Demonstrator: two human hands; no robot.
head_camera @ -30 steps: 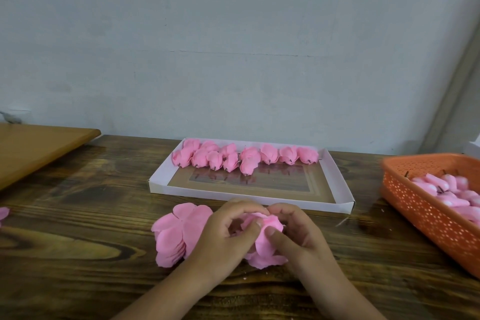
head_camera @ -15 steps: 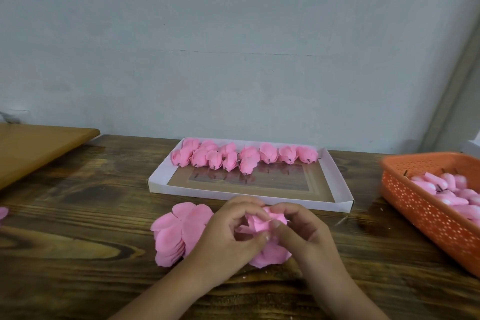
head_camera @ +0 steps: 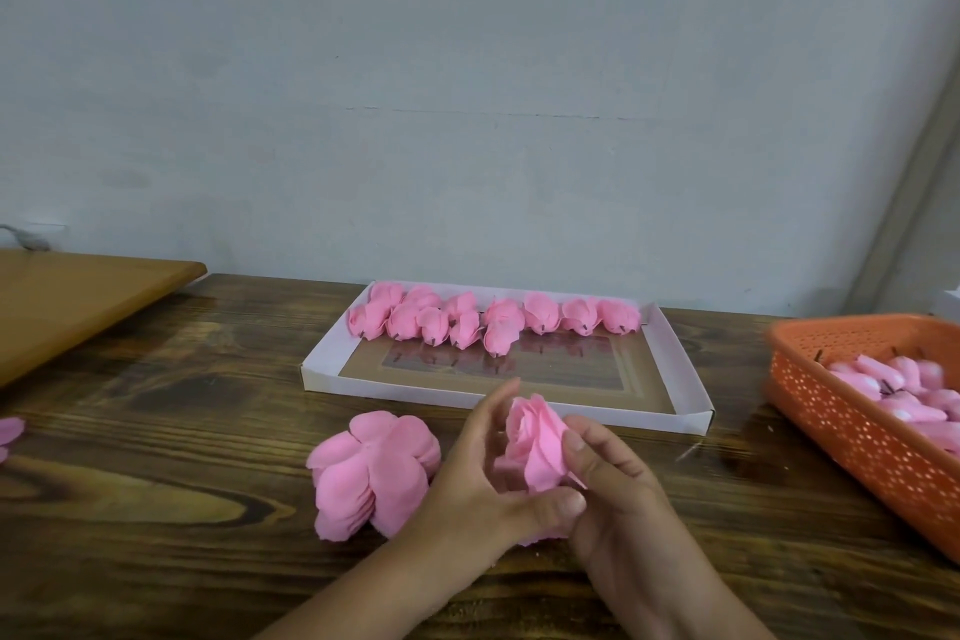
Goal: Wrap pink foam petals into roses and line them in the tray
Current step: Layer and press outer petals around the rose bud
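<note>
A pink foam rose [head_camera: 535, 447] stands half-wrapped between my hands, just in front of the tray. My left hand [head_camera: 478, 478] pinches its base with the thumb while its fingers lift beside the petals. My right hand [head_camera: 608, 489] holds the rose from the right, thumb pressed on an outer petal. A stack of flat pink petal pieces [head_camera: 371, 473] lies on the table left of my hands. The white tray [head_camera: 680, 379] holds several finished roses [head_camera: 493, 317] lined along its far side.
An orange perforated basket [head_camera: 852, 426] with several pink buds stands at the right edge. A light wooden board [head_camera: 67, 296] lies at the far left. A stray pink petal [head_camera: 10, 431] peeks in at the left edge. A grey wall backs the table.
The petals have been folded up round the bud, so the rose now stands upright and taller between my hands. My left fingers have opened away from it.
</note>
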